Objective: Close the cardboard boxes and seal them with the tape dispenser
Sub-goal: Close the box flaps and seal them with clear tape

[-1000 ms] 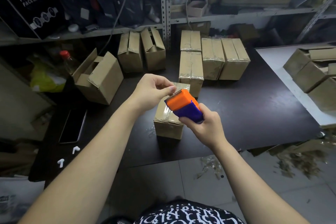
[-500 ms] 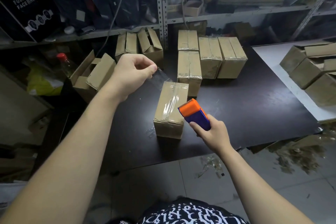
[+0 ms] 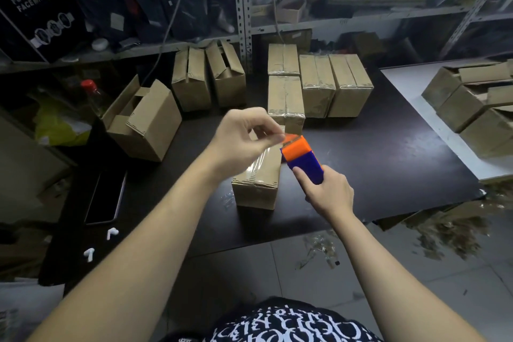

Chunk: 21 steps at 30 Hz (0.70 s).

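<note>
Right now the whole move turns on how the box [image 3: 256, 186] lies under the two hands. It stands on the tabletop [image 3: 374, 169] straight ahead of the person, its long axis running from 6 o'clock up toward 12, leaning a little to 1. A shiny strip already runs along its top seam, so the lid looks closed and at least partly sealed.

The left hand [image 3: 244, 137] hangs over the far half of the box, thumb and forefinger pinched on the loose end of the tape [image 3: 290, 138] at the orange mouth of the dispenser [image 3: 304, 159], the other fingers curled. The right hand [image 3: 330, 197] is wrapped round the blue body of the dispenser, forefinger laid along its side, and holds it just beside the box's right long edge, toward 3 o'clock from the far end, mouth pointing to 11.

So the left hand is the nearer one to the box; the dispenser sits off to the side, not over the seam. My judgement is that a fresh length is being started, and that it must be drawn out and laid either along the axis or across an end. Whether the tape touches the cardboard I cannot tell.

Sealed boxes [image 3: 319, 83] stand at 12 to 1 o'clock, well apart, and open boxes [image 3: 144, 119] wait at 10 to 11.
</note>
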Tool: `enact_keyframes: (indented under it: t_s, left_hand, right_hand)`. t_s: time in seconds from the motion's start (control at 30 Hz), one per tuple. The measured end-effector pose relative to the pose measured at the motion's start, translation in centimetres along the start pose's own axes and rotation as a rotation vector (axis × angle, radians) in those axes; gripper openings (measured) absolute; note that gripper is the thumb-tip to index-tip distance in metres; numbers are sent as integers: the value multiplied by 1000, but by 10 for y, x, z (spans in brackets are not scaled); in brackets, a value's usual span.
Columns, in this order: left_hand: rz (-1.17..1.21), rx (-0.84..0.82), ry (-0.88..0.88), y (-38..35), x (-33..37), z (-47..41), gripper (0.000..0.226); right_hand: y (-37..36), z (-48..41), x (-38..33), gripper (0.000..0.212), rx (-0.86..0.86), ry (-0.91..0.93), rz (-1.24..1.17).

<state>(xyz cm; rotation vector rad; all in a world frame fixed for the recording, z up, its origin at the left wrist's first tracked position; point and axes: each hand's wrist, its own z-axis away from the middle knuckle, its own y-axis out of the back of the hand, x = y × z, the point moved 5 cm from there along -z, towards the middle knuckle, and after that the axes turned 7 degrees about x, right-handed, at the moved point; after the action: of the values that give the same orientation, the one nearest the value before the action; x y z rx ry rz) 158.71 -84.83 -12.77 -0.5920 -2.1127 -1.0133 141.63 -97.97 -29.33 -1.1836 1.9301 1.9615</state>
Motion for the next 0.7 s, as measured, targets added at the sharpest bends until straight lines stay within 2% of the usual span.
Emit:
enact_keyframes:
  t_s: [0.07, 0.13, 0.2, 0.23, 0.3, 0.4, 0.47, 0.6, 0.7]
  left_hand:
    - [44, 15, -15, -15, 4, 6, 6]
    - [151, 72, -20, -18, 13, 11, 5]
    - [225, 124, -34, -14, 24, 14, 7]
    - [233, 131, -33, -11, 26, 15, 8]
    - [248, 159, 51, -4, 19, 16, 8]
    - [303, 213, 207, 8, 4, 22, 6]
    - [289, 183, 254, 10, 3, 27, 6]
    - [255, 121, 313, 13, 1, 35, 4]
    - [281, 105, 356, 14, -2, 37, 6]
  right_hand:
    - [-9, -5, 1, 58, -39, -102, -70]
    - [-14, -13, 17, 67, -34, -308, -141]
    - [-9, -16, 41, 70, 10, -476, -94]
    - [-7, -16, 53, 68, 36, -490, -50]
    - [-11, -15, 65, 61, 31, -426, 26]
    - [-35, -11, 67, 43, -75, -291, 76]
    - [-48, -7, 65, 36, -124, -202, 113]
    - [-48, -3, 57, 44, -98, -182, 106]
    - [-30, -2, 40, 42, 2, -159, 95]
